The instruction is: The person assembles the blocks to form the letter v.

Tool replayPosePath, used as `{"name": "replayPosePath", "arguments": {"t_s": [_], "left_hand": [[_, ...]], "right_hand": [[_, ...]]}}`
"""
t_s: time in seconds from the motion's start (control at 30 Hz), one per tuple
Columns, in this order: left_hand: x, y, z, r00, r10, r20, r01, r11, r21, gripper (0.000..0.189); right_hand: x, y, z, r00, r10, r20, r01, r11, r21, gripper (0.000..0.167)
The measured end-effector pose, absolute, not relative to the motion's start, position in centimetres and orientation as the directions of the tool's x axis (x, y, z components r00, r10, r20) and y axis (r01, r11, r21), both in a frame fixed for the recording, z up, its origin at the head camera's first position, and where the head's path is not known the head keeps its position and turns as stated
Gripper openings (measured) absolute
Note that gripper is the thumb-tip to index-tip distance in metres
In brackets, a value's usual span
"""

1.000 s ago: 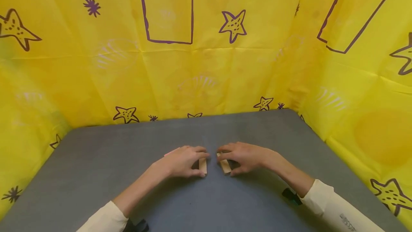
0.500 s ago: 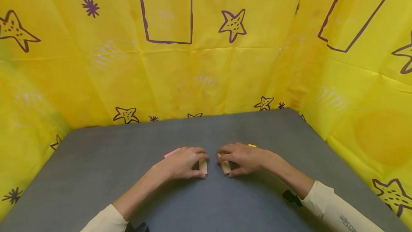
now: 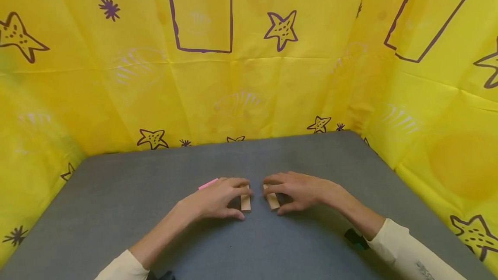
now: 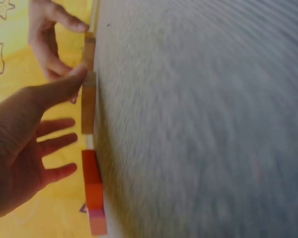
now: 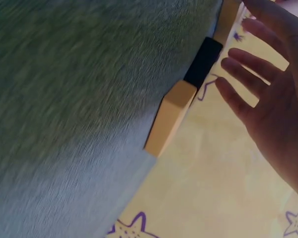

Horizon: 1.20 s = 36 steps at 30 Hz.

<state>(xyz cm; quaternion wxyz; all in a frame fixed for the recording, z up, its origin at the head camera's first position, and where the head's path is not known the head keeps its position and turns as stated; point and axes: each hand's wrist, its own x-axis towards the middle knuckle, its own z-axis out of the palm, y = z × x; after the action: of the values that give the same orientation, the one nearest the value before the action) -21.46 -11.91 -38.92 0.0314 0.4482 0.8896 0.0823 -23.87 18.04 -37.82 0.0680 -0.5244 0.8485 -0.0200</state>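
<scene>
Two plain wooden blocks lie on the grey table, a small gap between them. Over the left wooden block [image 3: 245, 203] is my left hand [image 3: 218, 198], its fingers reaching across the far part and its thumb apart from the near end. My right hand [image 3: 297, 190] arches over the right wooden block [image 3: 273, 202] in much the same way, thumb beside the near end. Both wrist views show the fingers spread and fairly straight. A red block [image 4: 92, 173] and a pink block [image 4: 97, 221] lie below the left hand in the left wrist view.
The right wrist view has a black block [image 5: 203, 59] and an orange-tan block [image 5: 171, 116] in line beyond the wooden one. Yellow cloth [image 3: 249, 98] with drawn stars walls the grey table [image 3: 233, 249] at the back and sides.
My left thumb has moved away from the left block, and that hand has drawn back slightly. The right thumb has shifted a little outward. Both blocks stay about where they were.
</scene>
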Motion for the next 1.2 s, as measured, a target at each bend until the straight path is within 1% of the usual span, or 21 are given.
{"name": "replayPosePath", "arguments": {"t_s": [0.13,0.27,0.4,0.57,0.63,0.73,0.8,0.9,1.03,1.2], "left_hand": [[-21.2,-12.9,-38.6,-0.554,0.829,-0.078,0.799,0.556,0.232,0.078],[-21.0,-13.3,-38.5,-0.501,0.851,-0.157,0.803,0.525,0.284,0.081],[-20.8,-13.4,-38.5,-0.469,0.864,-0.183,0.813,0.503,0.293,0.08],[-20.6,-13.6,-38.7,-0.456,0.861,-0.226,0.827,0.503,0.252,0.083],[-20.5,-13.5,-38.7,-0.461,0.855,-0.237,0.832,0.509,0.221,0.085],[-20.2,-13.2,-38.7,-0.482,0.84,-0.248,0.821,0.532,0.206,0.087],[-19.9,-12.9,-38.7,-0.503,0.827,-0.252,0.805,0.554,0.211,0.09],[-19.4,-12.5,-38.7,-0.538,0.802,-0.259,0.778,0.591,0.215,0.092],[-18.8,-11.9,-38.7,-0.573,0.775,-0.267,0.753,0.626,0.202,0.096],[-18.4,-11.3,-38.8,-0.6,0.754,-0.267,0.738,0.65,0.179,0.098]], "right_hand": [[-23.8,18.9,-37.7,-0.419,-0.903,-0.095,-0.897,0.428,-0.107,0.061],[-23.4,19.5,-37.6,-0.382,-0.919,-0.092,-0.914,0.391,-0.106,0.063],[-23.2,19.9,-37.8,-0.353,-0.933,-0.072,-0.927,0.359,-0.103,0.061],[-23.2,20.3,-37.7,-0.346,-0.935,-0.071,-0.921,0.354,-0.166,0.058],[-23.2,20.4,-37.7,-0.35,-0.933,-0.085,-0.912,0.36,-0.195,0.057],[-23.2,20.3,-37.8,-0.349,-0.933,-0.086,-0.913,0.359,-0.195,0.055],[-23.1,20.2,-37.9,-0.349,-0.935,-0.068,-0.919,0.356,-0.168,0.054],[-23.0,20.0,-38.2,-0.338,-0.941,-0.026,-0.936,0.339,-0.098,0.053],[-22.8,19.6,-38.5,-0.334,-0.943,0.003,-0.943,0.334,-0.008,0.058],[-22.7,19.1,-38.8,-0.358,-0.934,-0.004,-0.933,0.358,0.047,0.064]]}}
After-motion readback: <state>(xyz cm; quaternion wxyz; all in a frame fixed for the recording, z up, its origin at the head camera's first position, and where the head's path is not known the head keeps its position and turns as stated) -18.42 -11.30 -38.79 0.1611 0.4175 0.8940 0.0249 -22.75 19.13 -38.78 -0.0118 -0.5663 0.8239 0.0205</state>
